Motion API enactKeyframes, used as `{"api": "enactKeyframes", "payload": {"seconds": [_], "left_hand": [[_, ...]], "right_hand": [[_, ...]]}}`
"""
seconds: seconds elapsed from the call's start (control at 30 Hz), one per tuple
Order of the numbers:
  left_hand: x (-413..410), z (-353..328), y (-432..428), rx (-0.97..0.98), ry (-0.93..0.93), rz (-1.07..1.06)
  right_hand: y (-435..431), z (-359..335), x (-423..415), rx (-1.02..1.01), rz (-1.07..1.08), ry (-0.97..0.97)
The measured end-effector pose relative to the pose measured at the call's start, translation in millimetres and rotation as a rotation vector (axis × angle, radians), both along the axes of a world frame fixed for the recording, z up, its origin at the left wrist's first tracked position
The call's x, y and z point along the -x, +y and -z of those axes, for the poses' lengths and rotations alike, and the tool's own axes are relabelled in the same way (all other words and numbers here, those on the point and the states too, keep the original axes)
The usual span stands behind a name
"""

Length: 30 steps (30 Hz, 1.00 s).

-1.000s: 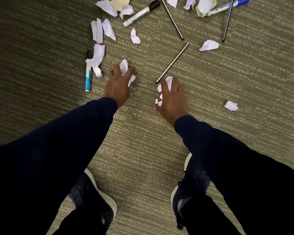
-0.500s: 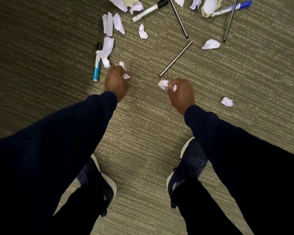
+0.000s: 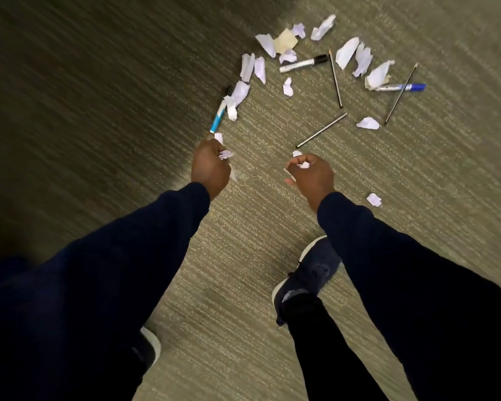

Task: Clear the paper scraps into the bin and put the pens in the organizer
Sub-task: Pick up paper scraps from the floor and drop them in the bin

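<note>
Head view: left hand [image 3: 211, 166] has its fingers curled tight round a crumpled paper wad [image 3: 224, 154]. Right hand [image 3: 311, 176] is fisted on a second wad [image 3: 303, 164]. Both hands are off the carpet [image 3: 243, 241].

Remaining scraps [image 3: 347, 52] are scattered ahead, with one stray scrap [image 3: 373, 199] just beside the right wrist.

Pens on the floor:
- blue-barrelled marker [image 3: 219, 117], just ahead of the left hand, partly under scraps
- black-capped marker [image 3: 302, 64]
- blue-capped pen [image 3: 402, 87]
- three thin dark sticks [image 3: 321, 130], pens or pencils, can't tell

Bin and organizer aren't in frame.

Likely step: carry both fistfuls to the bin. Paper pokes out of both fists, so keep them clenched in transit. Release low inside the bin rim so nothing flutters out. Grab the stray scrap on the next pass and do the pens last.
</note>
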State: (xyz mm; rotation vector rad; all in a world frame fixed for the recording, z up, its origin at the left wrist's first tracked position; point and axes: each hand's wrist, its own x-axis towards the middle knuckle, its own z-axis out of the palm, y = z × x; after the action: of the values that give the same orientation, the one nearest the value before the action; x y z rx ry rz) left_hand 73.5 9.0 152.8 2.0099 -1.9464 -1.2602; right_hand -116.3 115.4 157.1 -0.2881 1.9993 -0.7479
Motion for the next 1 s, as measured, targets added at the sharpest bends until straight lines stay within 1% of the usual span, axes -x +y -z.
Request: {"api": "enactKeyframes", "payload": {"seconds": [0.13,0.23,0.33,0.57,0.7,0.77,0.87,0.93,1.0], "left_hand": [[-49.5,-3.7,5.7,-0.034,0.054,-0.093],[-107.9,-8.6,6.1,-0.081,0.146,-0.216],[-180.7,-14.8,6.4,-0.126,0.178,-0.391],[-375.4,-45.2,14.7,-0.082,0.199,-0.747],[-483.4,-63.0,27.0,0.013,0.130,-0.906],[-534.5,-71.3,36.1,0.047,0.138,-1.003],[-601.6,-78.2,53.5,0.059,0.138,-1.159],[-636.1,-77.8,66.1,0.045,0.177,-1.290],[-661.3,-75.2,77.1,0.032,0.158,-1.346]], "right_hand": [[-19.2,-8.3,-54.0,0.030,0.058,-0.135],[-38.5,-11.3,-124.0,0.043,0.062,-0.224],[-58.1,-15.4,-207.0,0.026,0.004,-0.267],[-102.7,-31.3,-415.3,0.023,-0.215,-0.424],[-120.9,-46.7,-537.3,0.009,-0.318,-0.541],[-121.8,-55.1,-593.6,0.010,-0.399,-0.589],[-116.5,-66.3,-666.4,0.010,-0.517,-0.657],[-112.1,-70.9,-706.7,-0.034,-0.585,-0.651],[-106.2,-72.1,-739.9,-0.087,-0.648,-0.641]]}}
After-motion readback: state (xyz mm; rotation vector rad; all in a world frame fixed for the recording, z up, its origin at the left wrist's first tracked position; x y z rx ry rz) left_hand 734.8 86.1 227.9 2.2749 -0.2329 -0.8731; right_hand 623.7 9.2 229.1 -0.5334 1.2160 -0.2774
